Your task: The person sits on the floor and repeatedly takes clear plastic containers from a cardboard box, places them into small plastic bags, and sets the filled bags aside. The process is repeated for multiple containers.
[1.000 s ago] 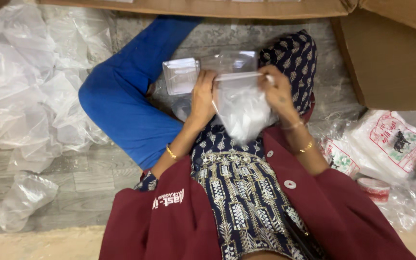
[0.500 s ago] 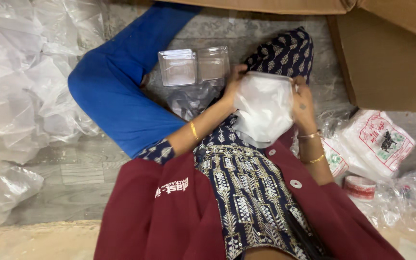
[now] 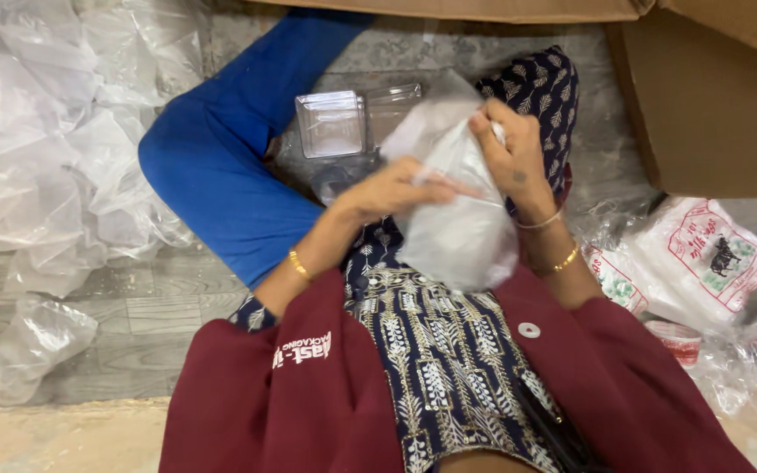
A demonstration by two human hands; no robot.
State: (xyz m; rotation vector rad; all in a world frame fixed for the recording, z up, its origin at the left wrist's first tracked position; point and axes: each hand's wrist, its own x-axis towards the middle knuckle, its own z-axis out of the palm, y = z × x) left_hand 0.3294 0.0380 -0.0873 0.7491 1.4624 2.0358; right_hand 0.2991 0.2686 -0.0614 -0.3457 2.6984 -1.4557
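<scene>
Two hands grip one white plastic bag (image 3: 462, 223), upright: left hand (image 3: 396, 188) mid-side, right hand (image 3: 510, 153) pinching its top; clear tray (image 3: 330, 123) beyond.

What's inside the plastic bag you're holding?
The bag looks filled with something white, but the cloudy plastic hides what it is. Both hands, left and right, grip its top. Behind it lies a clear box, partly covered.
</scene>
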